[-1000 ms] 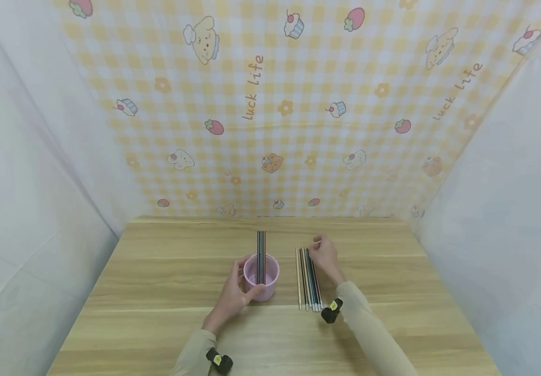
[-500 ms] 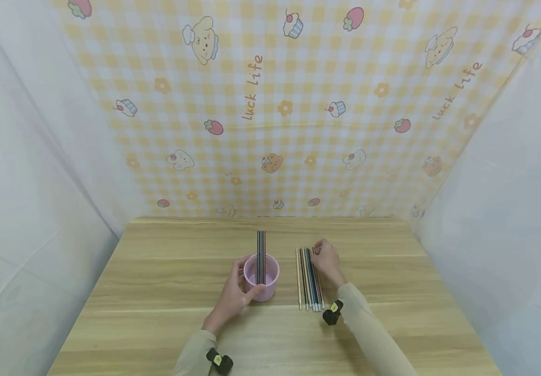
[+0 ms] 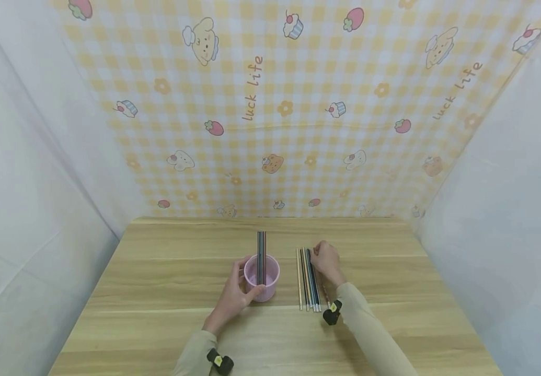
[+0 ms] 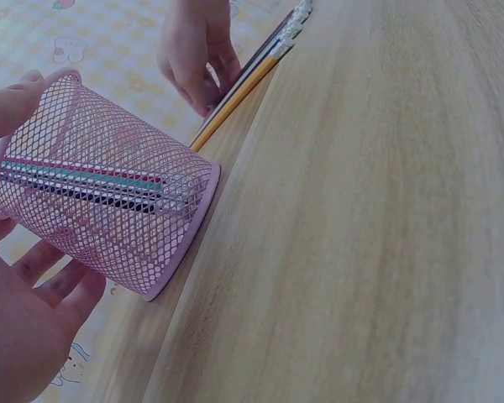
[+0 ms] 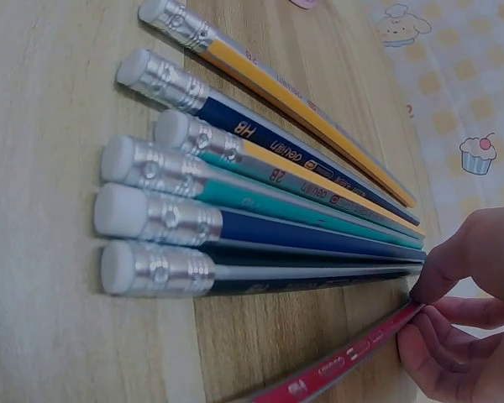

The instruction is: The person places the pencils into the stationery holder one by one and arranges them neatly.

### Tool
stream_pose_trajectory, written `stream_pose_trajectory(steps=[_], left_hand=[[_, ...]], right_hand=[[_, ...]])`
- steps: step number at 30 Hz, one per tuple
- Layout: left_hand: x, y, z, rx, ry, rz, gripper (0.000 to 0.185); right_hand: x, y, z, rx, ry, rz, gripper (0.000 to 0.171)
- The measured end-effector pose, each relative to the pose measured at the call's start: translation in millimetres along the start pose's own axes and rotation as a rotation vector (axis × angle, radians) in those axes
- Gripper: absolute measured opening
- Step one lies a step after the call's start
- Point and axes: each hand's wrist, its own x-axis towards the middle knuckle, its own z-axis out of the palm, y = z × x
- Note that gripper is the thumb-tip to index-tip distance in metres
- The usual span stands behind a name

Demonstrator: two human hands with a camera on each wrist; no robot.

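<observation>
My left hand [image 3: 233,293] grips a pink mesh pencil cup [image 4: 109,159], thumb near the rim and fingers round the far side. Inside the cup several pencils [image 3: 261,250] stand upright, green, dark and red ones showing through the mesh. To the right, my right hand [image 3: 327,261] pinches a red pencil [image 5: 344,359] by its far end between thumb and fingers. The red pencil lies apart from a row of pencils [image 5: 302,210] in yellow, dark blue and green, whose white erasers face the person. Its own eraser end is outside the right wrist view.
A wooden table [image 3: 157,324] carries everything. Behind it hangs a yellow checked cloth [image 3: 270,130] with cartoon prints. Pale sheets close off the left side [image 3: 30,183] and the right side [image 3: 496,198]. A black wrist camera [image 3: 332,312] sits on the right sleeve.
The right hand has reached down to the right edge of the row, pinched the red pencil and drawn it slightly away rightward. The left hand and the cup have stayed put.
</observation>
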Motion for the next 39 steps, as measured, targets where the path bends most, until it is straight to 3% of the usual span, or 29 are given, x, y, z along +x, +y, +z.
stream_pose_trajectory(steps=[8,17,25,34,39], left_hand=[[-1.1,-1.7,0.1,-0.014,0.002,0.017,0.080],[-1.2,-2.3,0.0,-0.019,-0.001,0.008,0.080],[-1.1,-3.4,0.2,-0.014,0.002,0.005,0.081],[-1.7,1.6,1.6,-0.018,0.036,0.024,0.078],[-0.8,-4.2,2.8,0.005,0.047,0.053,0.079]], right_hand=[[-1,-2,-2,-0.027,-0.013,0.007,0.019],[0,-8,-9,0.109,-0.011,-0.018,0.025],[-1,-30,-22,0.131,0.081,-0.072,0.028],[-4,-51,-36,0.221,0.113,-0.122,0.030],[-5,-60,-41,0.250,0.151,-0.157,0.030]])
